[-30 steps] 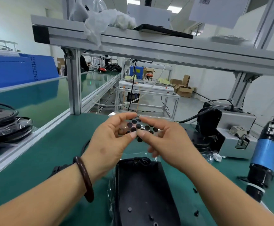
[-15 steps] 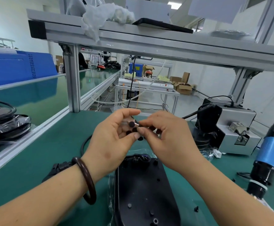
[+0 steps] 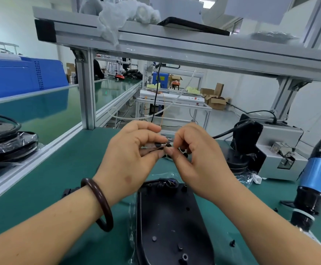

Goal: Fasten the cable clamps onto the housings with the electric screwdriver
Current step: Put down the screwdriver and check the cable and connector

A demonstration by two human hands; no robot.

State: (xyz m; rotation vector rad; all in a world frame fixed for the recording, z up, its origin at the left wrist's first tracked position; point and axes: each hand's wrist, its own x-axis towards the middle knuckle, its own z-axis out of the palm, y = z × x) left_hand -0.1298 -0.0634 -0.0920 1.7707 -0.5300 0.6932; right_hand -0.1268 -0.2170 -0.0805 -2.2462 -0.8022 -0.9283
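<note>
1. Head view: both hands are raised just above the far end of the black housing [image 3: 171, 222], which lies flat on the green mat [image 3: 50, 178] with its long axis running away from the person.
2. Left hand [image 3: 129, 159] has thumb and fingers curled, pinching a clear dotted strip [image 3: 158, 145] that carries black round dots.
3. Right hand [image 3: 196, 161] has its fingers curled too, with thumb and forefinger nipping the same strip at a dot, touching the left fingertips.
4. Electric screwdriver [image 3: 316, 176] stands upright at the right edge, untouched, well apart from the hands. The right hand is nearer to it.
5. I can't pick out a cable clamp. The wire bundle [image 3: 165, 183] sits at the housing's far end, directly under the hands.
6. Judgement: the strip must go down before the right hand can reach for the driver.
7. Grey feeder box [image 3: 281, 150] sits behind the driver. A small loose black part [image 3: 232, 242] lies on the mat right of the housing, and bagged black parts [image 3: 3, 142] are at the far left.
</note>
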